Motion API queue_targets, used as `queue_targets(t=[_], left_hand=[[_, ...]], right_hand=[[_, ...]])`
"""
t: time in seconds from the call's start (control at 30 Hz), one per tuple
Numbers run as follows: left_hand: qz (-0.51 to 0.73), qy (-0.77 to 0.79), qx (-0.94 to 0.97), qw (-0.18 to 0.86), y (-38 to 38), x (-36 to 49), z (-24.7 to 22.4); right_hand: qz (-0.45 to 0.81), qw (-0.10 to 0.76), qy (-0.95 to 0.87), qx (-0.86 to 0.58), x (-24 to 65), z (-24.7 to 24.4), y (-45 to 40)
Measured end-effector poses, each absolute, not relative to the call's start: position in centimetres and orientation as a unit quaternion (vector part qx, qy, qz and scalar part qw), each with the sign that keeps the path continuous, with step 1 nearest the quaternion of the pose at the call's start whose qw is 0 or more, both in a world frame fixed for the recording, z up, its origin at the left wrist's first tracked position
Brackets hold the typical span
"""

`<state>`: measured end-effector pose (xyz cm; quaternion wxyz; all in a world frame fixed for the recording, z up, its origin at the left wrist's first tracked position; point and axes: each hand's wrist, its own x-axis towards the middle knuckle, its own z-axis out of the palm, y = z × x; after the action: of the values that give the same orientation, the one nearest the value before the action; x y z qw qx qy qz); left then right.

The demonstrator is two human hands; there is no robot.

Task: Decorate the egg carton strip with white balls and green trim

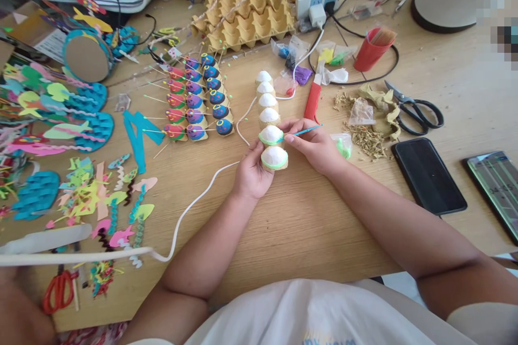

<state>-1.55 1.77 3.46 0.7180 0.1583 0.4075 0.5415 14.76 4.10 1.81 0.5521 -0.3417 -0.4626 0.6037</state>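
Note:
A strip of egg carton with several white-covered domes runs away from me in the middle of the table. The two nearest domes have a light green band around their lower edge. My left hand grips the near end of this strip from the left, fingers closed on its side. In my right hand, a thin blue stick-like tool is pinched, its tip close to the green band on the second dome. A bag of green clay lies beside my right hand.
Decorated carton cups with pins stand left of the strip. A white cable crosses the table. A red-handled knife, black scissors, a red cup and a phone lie right. Paper cutouts cover the left.

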Motion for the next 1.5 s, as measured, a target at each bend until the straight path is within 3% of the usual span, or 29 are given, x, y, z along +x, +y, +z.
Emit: queue_targets(t=[1.5], left_hand=[[0.532, 0.423, 0.142, 0.719, 1.84, -1.62, 3.44]], right_hand=[[0.593, 0.56, -0.456, -0.356, 14.41, 2.22, 3.63]])
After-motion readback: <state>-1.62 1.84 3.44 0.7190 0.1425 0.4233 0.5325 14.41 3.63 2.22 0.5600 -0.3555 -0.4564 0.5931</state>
